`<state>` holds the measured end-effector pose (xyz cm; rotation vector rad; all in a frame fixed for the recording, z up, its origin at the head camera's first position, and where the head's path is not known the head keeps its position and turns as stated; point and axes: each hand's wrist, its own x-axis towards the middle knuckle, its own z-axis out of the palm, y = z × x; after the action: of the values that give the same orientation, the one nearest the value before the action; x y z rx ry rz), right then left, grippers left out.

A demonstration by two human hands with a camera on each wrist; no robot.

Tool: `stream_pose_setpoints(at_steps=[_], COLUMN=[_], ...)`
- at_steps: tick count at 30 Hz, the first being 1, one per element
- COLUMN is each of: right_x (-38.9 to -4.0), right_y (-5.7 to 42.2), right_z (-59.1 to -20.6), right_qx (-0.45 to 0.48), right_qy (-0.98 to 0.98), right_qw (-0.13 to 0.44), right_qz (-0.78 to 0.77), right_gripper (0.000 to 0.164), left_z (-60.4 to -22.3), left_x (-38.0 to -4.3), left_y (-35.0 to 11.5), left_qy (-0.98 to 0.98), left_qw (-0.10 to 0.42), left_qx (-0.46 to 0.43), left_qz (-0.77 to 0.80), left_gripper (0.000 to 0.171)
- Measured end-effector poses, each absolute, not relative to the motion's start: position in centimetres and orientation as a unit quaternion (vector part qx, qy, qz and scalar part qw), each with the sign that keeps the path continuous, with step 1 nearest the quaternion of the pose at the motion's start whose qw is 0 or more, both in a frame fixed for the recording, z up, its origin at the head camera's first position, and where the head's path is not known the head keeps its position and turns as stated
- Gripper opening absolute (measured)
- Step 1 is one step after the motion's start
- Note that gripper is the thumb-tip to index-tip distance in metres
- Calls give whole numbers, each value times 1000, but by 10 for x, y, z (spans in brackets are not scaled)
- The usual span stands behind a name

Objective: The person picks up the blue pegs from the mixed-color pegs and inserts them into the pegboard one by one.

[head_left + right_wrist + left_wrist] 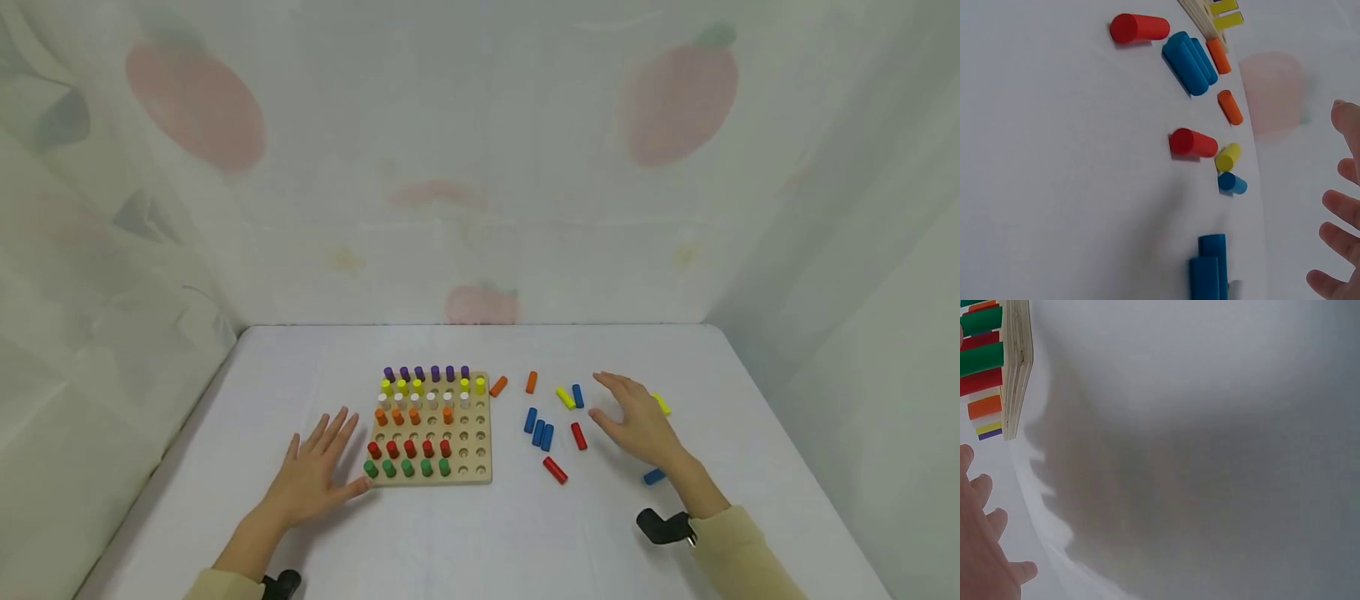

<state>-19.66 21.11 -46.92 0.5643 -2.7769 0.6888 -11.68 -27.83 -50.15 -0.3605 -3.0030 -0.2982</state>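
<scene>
A wooden pegboard (472,477) carries rows of purple, yellow, white, orange, red and green pegs. Its right-hand columns and the row between orange and red show bare holes. At its left side is my left hand (311,479), fingers spread and holding nothing, thumb tip right at the near corner by a green peg (371,468). In the left wrist view, the fingers (997,522) stand out beside the board's edge (1017,369). My right hand (637,421) hovers over the right of the table, palm down, fingers extended, nothing gripped. The closest pegs are a blue peg (577,396) and a red peg (578,436).
Loose pegs lie right of the board: orange pegs (532,382), a yellow peg (566,397), a blue cluster (538,432) and another red peg (555,470). Beyond the right hand are a yellow peg (662,403) and a blue peg (654,476). A patterned curtain (480,250) hangs behind the white table (480,542).
</scene>
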Motion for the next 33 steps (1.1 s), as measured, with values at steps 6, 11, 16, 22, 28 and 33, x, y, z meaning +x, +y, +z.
stream_pose_setpoints(at_steps=[6, 11, 16, 22, 28, 33], right_x=[-197, -197, -197, -196, -197, -202], right_y=[201, 193, 184, 174, 165, 158], right_z=[-477, -479, -481, -485, -488, -492], right_qx=[190, 177, 166, 154, 159, 183], right_qy=[-944, -943, -944, -944, -941, -937], right_qw=[112, 107, 98, 78, 64, 54], right_qz=[247, 262, 269, 281, 291, 293], right_gripper=[56, 52, 49, 46, 44, 38], left_z=[-510, -514, -515, -515, -515, -517], left_x=[-117, -117, -118, -118, -121, -122], left_y=[-275, -273, -271, -269, -269, -268], left_qy=[-987, -987, -987, -987, -988, -987], left_qw=[48, 39, 35, 23, 21, 18], left_qx=[-119, -117, -115, -109, -111, -116], left_qz=[-98, -100, -106, -112, -105, -114], left_gripper=[99, 99, 98, 96, 96, 95])
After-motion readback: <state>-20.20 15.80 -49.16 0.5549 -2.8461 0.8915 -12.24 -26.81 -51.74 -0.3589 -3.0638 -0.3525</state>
